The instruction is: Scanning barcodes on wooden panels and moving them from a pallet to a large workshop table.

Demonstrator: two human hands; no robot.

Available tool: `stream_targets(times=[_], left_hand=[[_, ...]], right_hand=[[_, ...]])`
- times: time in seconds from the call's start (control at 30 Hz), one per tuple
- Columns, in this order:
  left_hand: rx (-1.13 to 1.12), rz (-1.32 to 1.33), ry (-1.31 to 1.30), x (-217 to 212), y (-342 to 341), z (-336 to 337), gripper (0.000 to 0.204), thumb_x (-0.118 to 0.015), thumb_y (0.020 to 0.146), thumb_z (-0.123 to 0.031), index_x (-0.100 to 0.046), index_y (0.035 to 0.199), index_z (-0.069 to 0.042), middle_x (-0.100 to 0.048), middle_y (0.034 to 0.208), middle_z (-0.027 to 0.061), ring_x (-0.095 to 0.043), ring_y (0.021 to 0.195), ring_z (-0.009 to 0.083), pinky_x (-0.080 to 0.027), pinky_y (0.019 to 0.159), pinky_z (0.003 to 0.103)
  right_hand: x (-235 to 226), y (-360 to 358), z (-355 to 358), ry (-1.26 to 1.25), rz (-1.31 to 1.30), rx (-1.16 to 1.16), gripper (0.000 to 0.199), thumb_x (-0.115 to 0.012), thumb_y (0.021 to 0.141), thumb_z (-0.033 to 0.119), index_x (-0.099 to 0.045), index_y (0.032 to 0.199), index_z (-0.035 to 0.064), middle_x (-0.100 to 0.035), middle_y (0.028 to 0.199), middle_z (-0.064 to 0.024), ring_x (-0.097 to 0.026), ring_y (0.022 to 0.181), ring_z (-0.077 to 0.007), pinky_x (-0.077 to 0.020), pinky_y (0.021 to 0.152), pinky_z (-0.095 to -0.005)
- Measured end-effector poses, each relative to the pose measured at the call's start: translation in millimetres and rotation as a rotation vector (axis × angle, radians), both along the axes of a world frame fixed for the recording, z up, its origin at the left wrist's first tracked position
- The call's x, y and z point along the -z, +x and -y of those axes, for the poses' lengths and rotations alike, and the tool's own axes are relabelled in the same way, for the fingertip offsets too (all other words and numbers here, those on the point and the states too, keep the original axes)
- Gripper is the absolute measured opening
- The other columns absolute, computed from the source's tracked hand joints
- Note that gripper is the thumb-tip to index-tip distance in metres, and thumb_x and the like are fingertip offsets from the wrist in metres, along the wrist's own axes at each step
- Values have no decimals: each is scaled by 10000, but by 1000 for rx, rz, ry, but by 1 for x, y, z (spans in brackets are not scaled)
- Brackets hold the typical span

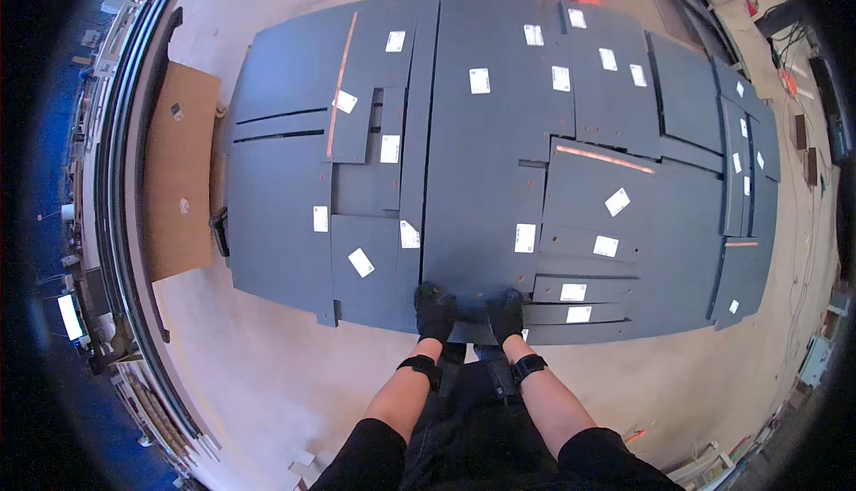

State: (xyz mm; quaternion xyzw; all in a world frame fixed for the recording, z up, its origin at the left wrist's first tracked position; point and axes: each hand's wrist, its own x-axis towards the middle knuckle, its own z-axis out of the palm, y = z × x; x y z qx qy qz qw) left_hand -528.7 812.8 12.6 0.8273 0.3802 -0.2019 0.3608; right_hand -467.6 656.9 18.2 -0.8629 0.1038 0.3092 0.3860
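Both gloved hands, left hand [435, 311] and right hand [506, 313], curl their fingers over the near edge of a long dark grey panel [481, 161] atop the stack, apparently lifting it; an even pull seems needed.

A: What's worn on the hands?

B: Black gloves, both. Left hand [435, 311] and right hand [506, 313] fully covered, fabric dark, no visible markings at this res.

A: Wrists?

B: Black strap/band on each, w/ a small boxy block on it, approx. watch-shaped. Forearms bare btwn bands and sleeves.

A: Sleeves, rest of clothes?

B: Short black sleeves, ending near the elbows. Black trousers or apron below, creased, w/ a couple of dark straps hanging down the front.
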Motion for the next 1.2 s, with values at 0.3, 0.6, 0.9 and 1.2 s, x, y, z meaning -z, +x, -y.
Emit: stream_targets(times=[0.3,0.6,0.9,1.2], left_hand=[[70,181,326,2,4,-9,556,-580,708,-263,-385,1151,10,-385,1207,199,-350,1136,348,-263,973,392],[-254,134,65,7,6,-35,555,-642,675,-249,-425,1098,38,-470,1094,202,-428,1058,326,-342,903,394],[-308,-1,-234,-72,48,-76,564,-656,674,-401,-520,1011,31,-567,951,164,-549,877,275,-429,757,378],[-274,140,-335,-225,68,-113,569,-662,647,-483,-579,955,-12,-620,824,143,-596,754,258,-461,696,353]], right_hand=[[-28,5,-23,-197,-113,3,477,-550,745,356,-457,1126,85,-520,1078,-183,-488,997,-358,-385,844,-421],[-89,20,-75,-102,-78,202,434,-622,721,310,-477,1049,65,-570,983,-154,-540,927,-318,-418,791,-403],[-63,-6,-31,264,241,456,368,-683,685,143,-476,962,17,-544,971,-125,-523,886,-205,-427,769,-327],[-149,124,-79,515,-38,56,386,-588,792,209,-483,1066,-42,-553,1026,-126,-520,890,-189,-402,829,-295]])
